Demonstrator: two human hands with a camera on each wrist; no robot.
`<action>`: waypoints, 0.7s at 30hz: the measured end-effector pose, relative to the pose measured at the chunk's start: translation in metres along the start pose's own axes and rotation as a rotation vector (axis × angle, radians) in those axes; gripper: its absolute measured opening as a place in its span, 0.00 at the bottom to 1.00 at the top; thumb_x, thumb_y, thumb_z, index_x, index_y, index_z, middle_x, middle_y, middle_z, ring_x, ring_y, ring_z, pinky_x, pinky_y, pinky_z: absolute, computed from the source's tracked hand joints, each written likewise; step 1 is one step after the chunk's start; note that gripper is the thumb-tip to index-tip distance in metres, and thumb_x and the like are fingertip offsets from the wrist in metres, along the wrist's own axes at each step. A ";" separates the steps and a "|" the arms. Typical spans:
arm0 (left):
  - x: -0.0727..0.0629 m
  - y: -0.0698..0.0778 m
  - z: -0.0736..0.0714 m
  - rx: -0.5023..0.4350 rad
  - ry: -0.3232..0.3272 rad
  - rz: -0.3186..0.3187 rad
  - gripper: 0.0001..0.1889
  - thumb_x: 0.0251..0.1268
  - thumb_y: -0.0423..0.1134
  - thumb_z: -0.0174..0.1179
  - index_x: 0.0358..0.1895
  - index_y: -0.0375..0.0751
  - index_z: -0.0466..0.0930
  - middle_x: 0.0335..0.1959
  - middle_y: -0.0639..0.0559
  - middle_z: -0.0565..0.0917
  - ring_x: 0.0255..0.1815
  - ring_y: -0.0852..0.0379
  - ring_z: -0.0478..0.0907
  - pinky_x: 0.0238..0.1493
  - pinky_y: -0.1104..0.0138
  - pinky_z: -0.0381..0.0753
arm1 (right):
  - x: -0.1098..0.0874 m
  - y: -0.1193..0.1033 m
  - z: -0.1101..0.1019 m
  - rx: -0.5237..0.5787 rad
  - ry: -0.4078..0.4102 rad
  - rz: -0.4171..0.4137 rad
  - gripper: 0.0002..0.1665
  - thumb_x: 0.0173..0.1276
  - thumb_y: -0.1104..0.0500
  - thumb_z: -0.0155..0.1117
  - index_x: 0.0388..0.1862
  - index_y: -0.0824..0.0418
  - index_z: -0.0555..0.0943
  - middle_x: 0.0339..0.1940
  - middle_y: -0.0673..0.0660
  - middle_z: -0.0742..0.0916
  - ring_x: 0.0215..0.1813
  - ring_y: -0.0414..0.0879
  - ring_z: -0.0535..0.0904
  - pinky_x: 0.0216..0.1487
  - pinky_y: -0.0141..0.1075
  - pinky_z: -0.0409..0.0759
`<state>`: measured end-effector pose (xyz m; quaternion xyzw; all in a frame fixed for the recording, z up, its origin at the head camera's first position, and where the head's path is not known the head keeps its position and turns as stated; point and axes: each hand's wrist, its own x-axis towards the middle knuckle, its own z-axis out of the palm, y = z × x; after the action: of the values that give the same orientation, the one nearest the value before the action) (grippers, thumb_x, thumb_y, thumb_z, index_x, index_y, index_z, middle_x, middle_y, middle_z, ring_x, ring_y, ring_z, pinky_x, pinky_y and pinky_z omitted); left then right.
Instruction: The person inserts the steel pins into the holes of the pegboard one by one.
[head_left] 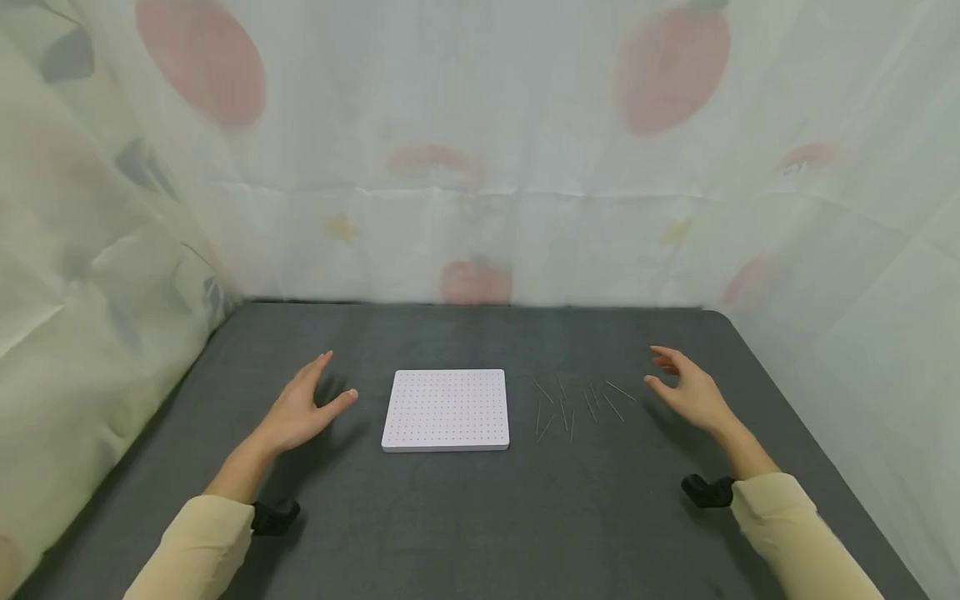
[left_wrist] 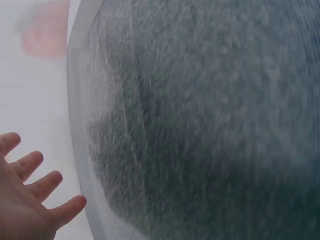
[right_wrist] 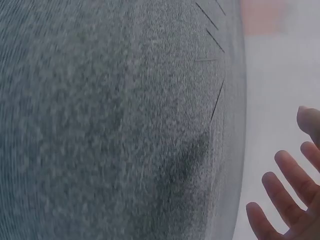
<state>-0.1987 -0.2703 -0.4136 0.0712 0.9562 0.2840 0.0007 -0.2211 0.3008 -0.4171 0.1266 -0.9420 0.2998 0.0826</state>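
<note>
A white board (head_left: 448, 408) with rows of small holes lies flat near the middle of the dark table. Right of it several thin metal needle-like pins (head_left: 565, 414) are scattered on the cloth; some of these pins (right_wrist: 216, 102) also show in the right wrist view. My left hand (head_left: 300, 410) hovers left of the board, its fingers spread and holding nothing. Over on the right, past the pins, my right hand (head_left: 692, 393) is held above the table with relaxed fingers and nothing in them. Neither hand touches the board or the pins.
The dark grey table (head_left: 480, 533) reaches back to a pale curtain (head_left: 562, 242) printed with red fruit. More curtain hangs along the left and right sides. Black bands with small devices (head_left: 276, 517) sit at both wrists below cream sleeves (head_left: 198, 542).
</note>
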 end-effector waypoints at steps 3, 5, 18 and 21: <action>0.001 0.002 0.003 -0.027 -0.001 -0.024 0.47 0.60 0.65 0.49 0.74 0.44 0.39 0.71 0.32 0.49 0.68 0.29 0.49 0.57 0.34 0.55 | 0.001 -0.001 0.002 0.017 -0.012 0.020 0.33 0.67 0.57 0.58 0.68 0.65 0.60 0.57 0.69 0.74 0.58 0.66 0.69 0.51 0.59 0.72; 0.001 0.004 0.005 -0.045 0.001 -0.040 0.46 0.60 0.65 0.49 0.74 0.45 0.41 0.70 0.32 0.50 0.67 0.29 0.51 0.56 0.34 0.58 | 0.001 -0.002 0.003 0.025 -0.018 0.031 0.33 0.67 0.57 0.57 0.68 0.65 0.61 0.57 0.68 0.74 0.59 0.66 0.69 0.51 0.58 0.72; 0.014 0.018 0.020 -0.171 0.013 -0.118 0.44 0.58 0.65 0.51 0.71 0.42 0.52 0.67 0.39 0.62 0.62 0.38 0.65 0.50 0.46 0.74 | 0.003 -0.003 0.012 0.057 -0.023 0.093 0.31 0.68 0.52 0.55 0.66 0.63 0.63 0.55 0.66 0.77 0.56 0.63 0.71 0.50 0.55 0.74; 0.016 0.021 0.022 -0.201 0.008 -0.131 0.41 0.58 0.63 0.53 0.70 0.42 0.55 0.66 0.39 0.64 0.60 0.39 0.68 0.49 0.49 0.76 | 0.004 -0.002 0.015 0.059 -0.021 0.104 0.30 0.68 0.52 0.55 0.66 0.63 0.64 0.55 0.66 0.77 0.55 0.62 0.72 0.49 0.54 0.74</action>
<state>-0.2106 -0.2386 -0.4203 0.0070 0.9255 0.3779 0.0228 -0.2259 0.2901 -0.4272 0.0829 -0.9389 0.3299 0.0533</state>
